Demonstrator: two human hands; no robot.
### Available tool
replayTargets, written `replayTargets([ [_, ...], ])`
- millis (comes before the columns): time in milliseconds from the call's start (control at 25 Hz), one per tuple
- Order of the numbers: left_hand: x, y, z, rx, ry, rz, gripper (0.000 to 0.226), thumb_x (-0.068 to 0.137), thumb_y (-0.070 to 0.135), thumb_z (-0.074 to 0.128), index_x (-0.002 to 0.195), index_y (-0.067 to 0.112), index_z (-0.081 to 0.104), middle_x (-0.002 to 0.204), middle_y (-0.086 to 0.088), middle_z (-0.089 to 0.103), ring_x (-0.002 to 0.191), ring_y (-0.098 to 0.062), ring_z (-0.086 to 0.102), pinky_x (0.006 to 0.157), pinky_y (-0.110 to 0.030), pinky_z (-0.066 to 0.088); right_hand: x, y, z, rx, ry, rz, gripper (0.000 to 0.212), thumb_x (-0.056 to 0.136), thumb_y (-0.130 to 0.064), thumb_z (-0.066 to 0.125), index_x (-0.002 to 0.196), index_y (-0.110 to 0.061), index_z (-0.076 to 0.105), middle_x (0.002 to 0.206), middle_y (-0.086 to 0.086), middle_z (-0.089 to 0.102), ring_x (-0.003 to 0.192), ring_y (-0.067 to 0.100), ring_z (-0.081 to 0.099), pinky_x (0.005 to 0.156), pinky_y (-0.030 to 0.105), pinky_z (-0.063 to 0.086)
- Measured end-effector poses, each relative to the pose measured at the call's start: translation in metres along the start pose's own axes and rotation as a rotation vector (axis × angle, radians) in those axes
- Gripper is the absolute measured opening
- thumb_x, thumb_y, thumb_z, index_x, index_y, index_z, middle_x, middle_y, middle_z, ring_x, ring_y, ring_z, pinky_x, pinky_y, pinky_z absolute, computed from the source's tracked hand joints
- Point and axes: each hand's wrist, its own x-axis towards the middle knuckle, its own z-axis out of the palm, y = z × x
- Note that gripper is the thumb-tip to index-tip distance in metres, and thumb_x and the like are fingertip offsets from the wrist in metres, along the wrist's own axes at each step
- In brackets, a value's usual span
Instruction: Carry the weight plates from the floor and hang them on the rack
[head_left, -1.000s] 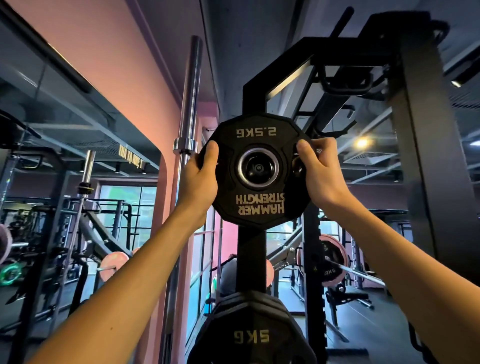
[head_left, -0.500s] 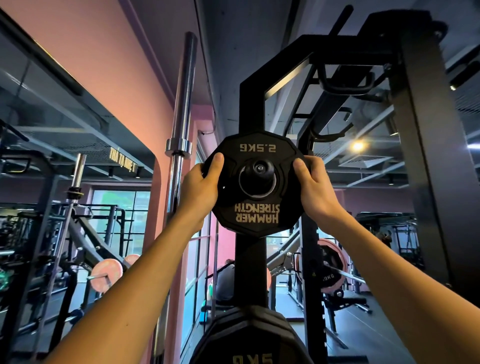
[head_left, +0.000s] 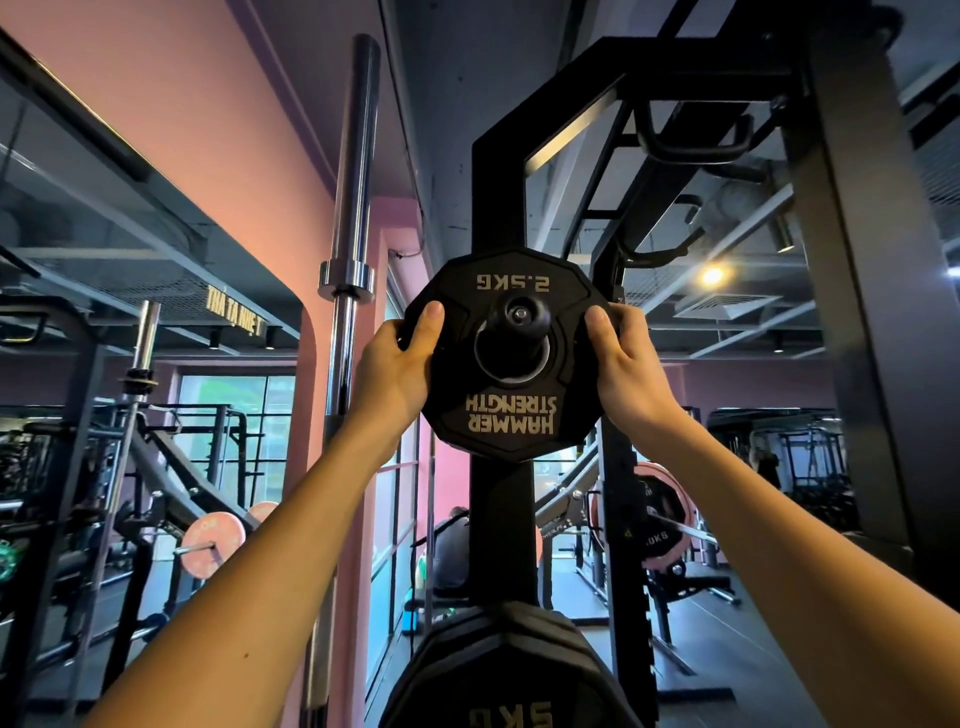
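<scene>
Rack upright (head_left: 501, 208) mostly hidden behind the plate, cut off below by a 5 kg plate (head_left: 511, 670) at the bottom edge. Open air at 9 o'clock up to the steel bar (head_left: 349, 218). Small 2.5 kg plate (head_left: 511, 353) threaded over the peg (head_left: 519, 314), lettering upside down. Left hand (head_left: 392, 371) grasping at 9 o'clock, right hand (head_left: 626, 364) at 3 o'clock, fingers hidden behind.

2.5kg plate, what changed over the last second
The 2.5kg plate went onto the rack's storage peg: a second ago its centre hole was only lined up with the peg, now the peg's capped end pokes out through it. Unchanged: the left hand and right hand grip its edges, lettering upside down, and the 5kg plate hangs below.
</scene>
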Motion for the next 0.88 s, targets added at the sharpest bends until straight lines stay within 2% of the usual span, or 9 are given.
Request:
replayTargets([
  [120, -0.020, -0.004, -0.007, 0.090, -0.041, -0.025, 0.047, 0.092, 0.064, 0.049, 0.107, 0.019, 0.058, 0.098, 0.001, 0.069, 0.090, -0.015, 0.067, 0.070, -0.029, 0.055, -0.014, -0.004, -0.001, 0.018, 0.005, 0.078, 0.023, 0.104, -0.039, 0.039, 0.119, -0.022, 0.036, 0.104, -0.012, 0.054, 0.093, -0.001, 0.056, 0.075, 0.014, 0.049],
  [160, -0.031, -0.006, -0.010, 0.082, -0.069, -0.057, 0.047, 0.094, 0.061, 0.049, 0.109, 0.018, 0.057, 0.098, -0.001, 0.070, 0.086, -0.017, 0.070, 0.066, -0.029, 0.057, -0.022, -0.005, -0.003, 0.010, -0.001, 0.118, 0.025, 0.104, -0.040, 0.040, 0.117, -0.019, 0.037, 0.105, -0.008, 0.056, 0.093, 0.001, 0.058, 0.078, 0.018, 0.052],
  [240, -0.055, -0.012, -0.019, 0.027, -0.109, -0.140, 0.040, 0.098, 0.052, 0.049, 0.111, 0.015, 0.056, 0.094, -0.009, 0.072, 0.072, -0.021, 0.074, 0.057, -0.027, 0.059, -0.044, -0.004, -0.010, -0.038, -0.034, 0.209, 0.032, 0.103, -0.043, 0.042, 0.114, -0.013, 0.040, 0.110, 0.009, 0.060, 0.096, 0.021, 0.065, 0.085, 0.042, 0.057],
  [280, -0.068, -0.014, -0.024, 0.016, -0.118, -0.172, 0.034, 0.100, 0.047, 0.050, 0.108, 0.015, 0.055, 0.091, -0.012, 0.072, 0.067, -0.023, 0.074, 0.055, -0.027, 0.058, -0.058, -0.003, -0.014, -0.044, -0.052, 0.248, 0.031, 0.102, -0.044, 0.043, 0.110, -0.014, 0.043, 0.109, 0.015, 0.061, 0.092, 0.027, 0.067, 0.081, 0.047, 0.058],
  [360, -0.104, -0.021, -0.034, 0.029, -0.133, -0.237, 0.024, 0.101, 0.041, 0.052, 0.101, 0.018, 0.054, 0.086, -0.015, 0.071, 0.062, -0.022, 0.072, 0.056, -0.028, 0.058, -0.095, -0.002, -0.023, 0.009, -0.071, 0.316, 0.024, 0.102, -0.044, 0.045, 0.100, -0.020, 0.044, 0.098, 0.016, 0.062, 0.075, 0.026, 0.068, 0.070, 0.045, 0.059],
  [480, -0.172, -0.035, -0.045, 0.015, -0.154, -0.326, 0.018, 0.101, 0.035, 0.053, 0.093, 0.018, 0.053, 0.080, -0.012, 0.069, 0.056, -0.017, 0.070, 0.050, -0.024, 0.055, -0.161, -0.001, -0.037, 0.053, -0.072, 0.371, 0.023, 0.102, -0.041, 0.046, 0.095, -0.019, 0.048, 0.088, 0.012, 0.062, 0.065, 0.022, 0.067, 0.060, 0.040, 0.055],
  [680, -0.316, -0.076, -0.063, 0.067, -0.219, -0.537, 0.016, 0.102, 0.026, 0.053, 0.087, 0.020, 0.056, 0.073, -0.006, 0.067, 0.051, -0.010, 0.067, 0.044, -0.017, 0.048, -0.292, 0.011, -0.069, 0.060, -0.078, 0.514, 0.028, 0.101, -0.038, 0.049, 0.087, -0.016, 0.059, 0.071, -0.004, 0.065, 0.065, 0.016, 0.065, 0.052, 0.025, 0.051],
  [880, -0.493, -0.108, -0.097, 0.205, -0.304, -0.890, 0.017, 0.100, 0.032, 0.056, 0.089, 0.019, 0.061, 0.077, -0.006, 0.071, 0.058, -0.012, 0.070, 0.048, -0.021, 0.050, -0.446, 0.031, -0.113, -0.048, -0.097, 0.817, 0.030, 0.101, -0.036, 0.050, 0.080, -0.018, 0.060, 0.073, -0.002, 0.067, 0.070, 0.019, 0.067, 0.055, 0.024, 0.051],
])
